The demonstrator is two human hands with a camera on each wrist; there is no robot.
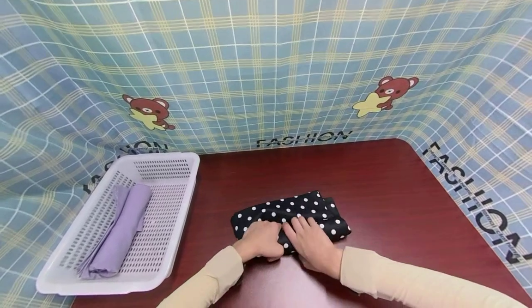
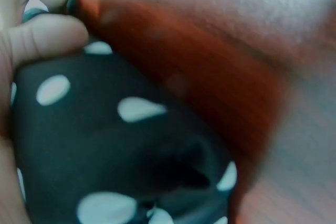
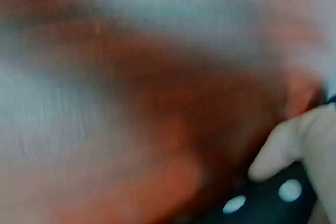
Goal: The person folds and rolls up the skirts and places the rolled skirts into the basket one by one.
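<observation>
A folded black cloth with white polka dots (image 1: 291, 208) lies on the dark red table (image 1: 395, 197), near its front middle. My left hand (image 1: 262, 239) has its fingers curled over the cloth's near edge and grips it. In the left wrist view, the fingers (image 2: 42, 38) wrap the dotted cloth (image 2: 121, 145) close up. My right hand (image 1: 313, 243) lies flat on the cloth beside the left hand, fingers straight and pressing down. The right wrist view is blurred and shows one fingertip (image 3: 289, 145) against the cloth (image 3: 273, 203).
A white perforated basket (image 1: 166, 160) stands at the table's left side with a folded lilac cloth (image 1: 120, 229) inside. A blue plaid sheet with bear prints (image 1: 266, 68) hangs behind and around the table. Bare tabletop extends right of and behind the cloth.
</observation>
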